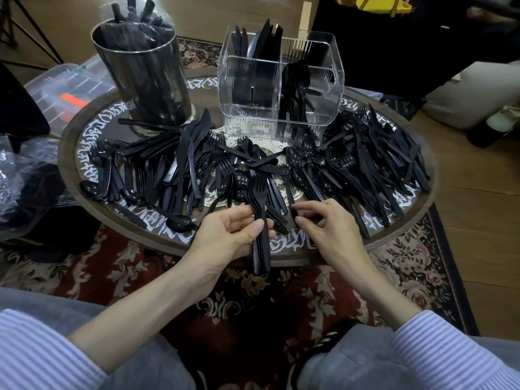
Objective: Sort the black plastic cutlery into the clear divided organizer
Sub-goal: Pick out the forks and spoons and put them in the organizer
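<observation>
Black plastic cutlery (180,167) lies in heaps across the round table (84,119): knives, forks and spoons mixed. My left hand (233,232) grips a stacked bundle of black forks (260,209), tines pointing away, handles past the table's near edge. My right hand (323,220) pinches the handle of another black piece (289,192) that lies in the pile just right of the bundle. The clear divided organizer (281,80) stands at the back middle. Knives fill its rear left compartment and spoons its front right one.
A tall metal cylinder (146,74) with wrapped black cutlery stands at the back left. A clear plastic bin (67,88) sits on the floor to the left, with crumpled plastic wrap (19,175) nearer me. A patterned rug (408,266) lies under the table, and my knees are below.
</observation>
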